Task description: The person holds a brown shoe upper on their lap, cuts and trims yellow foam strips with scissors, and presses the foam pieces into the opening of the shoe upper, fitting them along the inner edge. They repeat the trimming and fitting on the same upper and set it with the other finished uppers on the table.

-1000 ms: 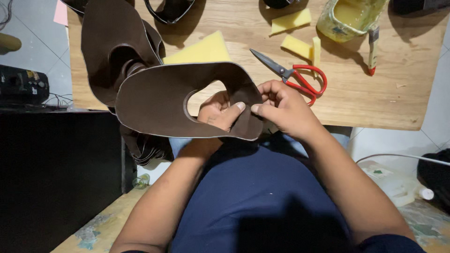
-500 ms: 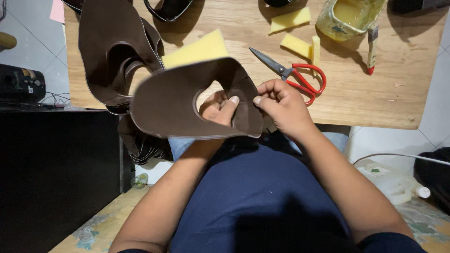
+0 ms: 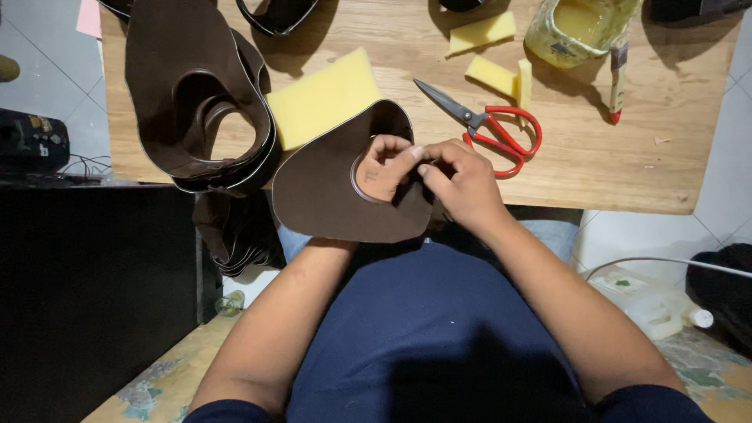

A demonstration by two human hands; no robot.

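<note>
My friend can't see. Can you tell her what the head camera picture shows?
Two bare hands hold a curved brown leather piece with a cut-out hole over the edge of a wooden table; the left hand pokes through the hole, the right hand pinches its edge. Red-handled scissors, a yellow foam block and stacked brown leather pieces lie on the table.

We count one brown leather piece [image 3: 329, 196] in our two hands, the left hand [image 3: 384, 168] and the right hand [image 3: 462, 184]. On the counter [image 3: 627, 172] lies one stack of brown leather pieces [image 3: 196, 94]; how many it holds we cannot tell. We count three yellow sponge pieces, one large [image 3: 323, 95] and two small [image 3: 482, 33] [image 3: 501, 77], one pair of red-handled scissors [image 3: 489, 125], one yellowish glue container [image 3: 580, 27] and one brush [image 3: 617, 78].
</note>
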